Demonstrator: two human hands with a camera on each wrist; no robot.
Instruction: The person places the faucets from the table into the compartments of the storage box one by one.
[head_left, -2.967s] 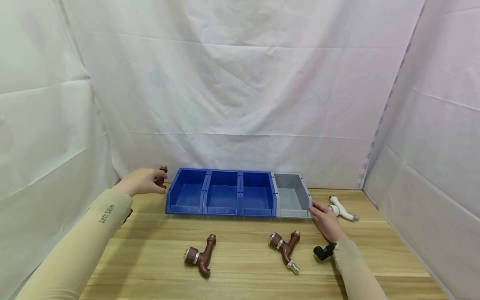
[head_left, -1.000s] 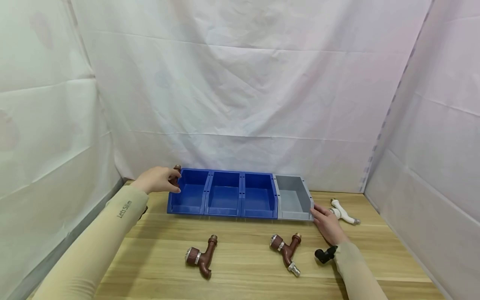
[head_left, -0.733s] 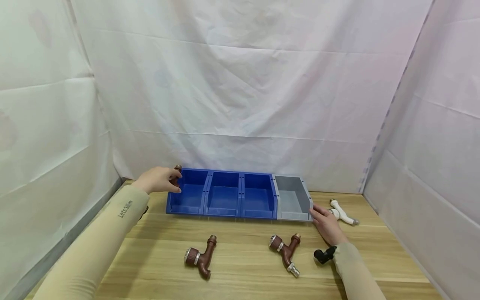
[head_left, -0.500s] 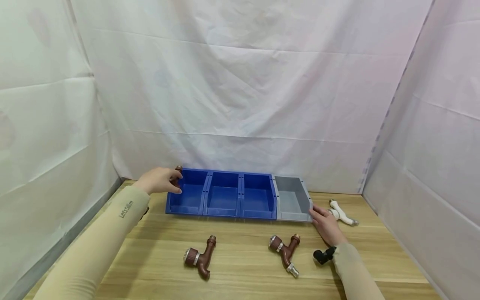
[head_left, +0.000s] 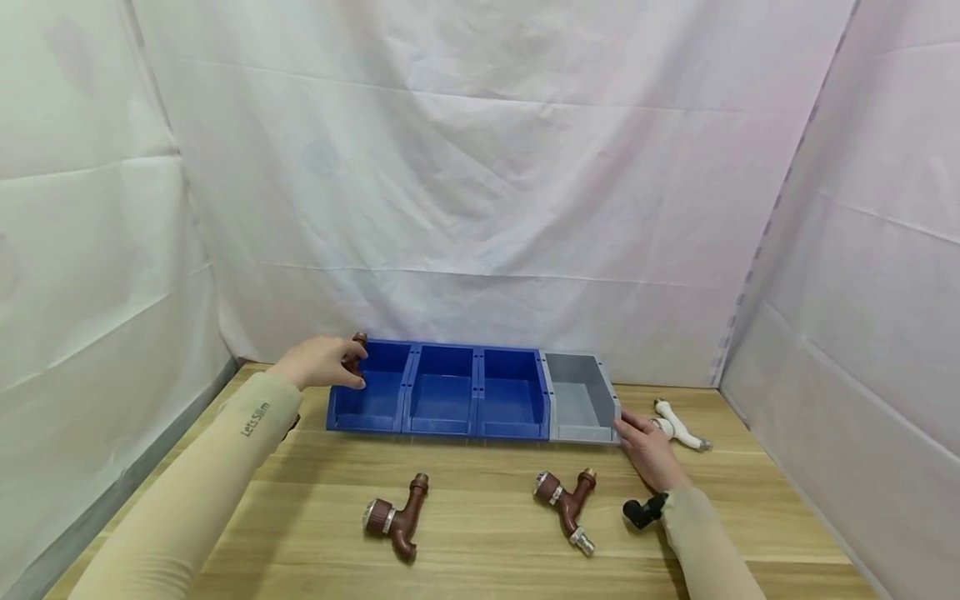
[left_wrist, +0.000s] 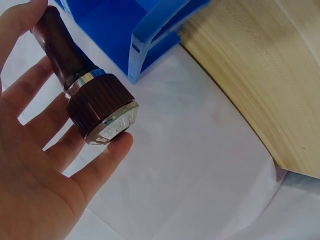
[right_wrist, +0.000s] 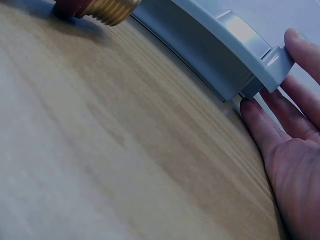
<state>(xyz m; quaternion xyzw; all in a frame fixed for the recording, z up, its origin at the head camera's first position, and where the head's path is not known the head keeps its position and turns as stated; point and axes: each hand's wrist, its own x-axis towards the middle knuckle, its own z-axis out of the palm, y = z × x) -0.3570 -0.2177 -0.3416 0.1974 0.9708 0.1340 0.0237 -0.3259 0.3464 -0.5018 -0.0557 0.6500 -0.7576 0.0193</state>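
My left hand (head_left: 318, 362) holds a brown faucet (left_wrist: 95, 95) at the left side of the leftmost blue bin (head_left: 367, 421). In the left wrist view its ribbed knob with a silver cap points away from the bin, and the fingers lie along its underside. The thumb is at the other end, partly out of frame. My right hand (head_left: 651, 450) grips the front right corner of the grey bin (head_left: 585, 433). The right wrist view shows fingertips (right_wrist: 252, 107) under the bin's lip and another digit over it.
Two more blue bins (head_left: 440, 423) join the row between. On the wooden table (head_left: 480, 575) lie two brown faucets, one at front left (head_left: 401, 521) and one nearer the middle right (head_left: 570, 504). A white faucet (head_left: 682, 429) lies beyond my right hand. White cloth hangs on three sides.
Over three seconds, my left hand has carried the brown faucet right, from beside the row to the leftmost blue bin's edge. It has barely shifted lately. My right hand stays at the grey bin.
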